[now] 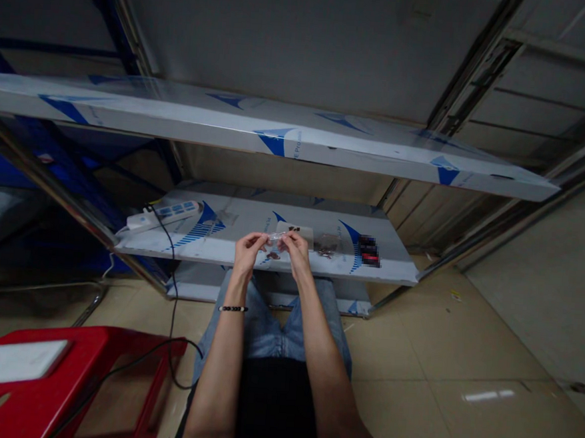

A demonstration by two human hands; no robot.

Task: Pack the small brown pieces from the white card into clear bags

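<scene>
My left hand [251, 249] and my right hand [295, 249] meet over the front of the middle shelf [243, 209]. Between their fingertips they pinch a small clear plastic bag [276, 236], one side in each hand. Small brown pieces [272, 255] lie on the shelf just below it. Behind my right hand is a pale sheet [303, 234] with a few dark bits [294, 228] on it. To the right sits another clear bag [327, 245] with brown pieces in it. What the pinched bag contains is too small to make out.
A blurred black and red item [369, 251] lies at the shelf's right end. At its left end is a white power strip [163, 214], its black cable [172, 271] hanging down. An upper shelf [219, 124] spans above. Left stands a red stool [87, 351] bearing a white box [14, 363].
</scene>
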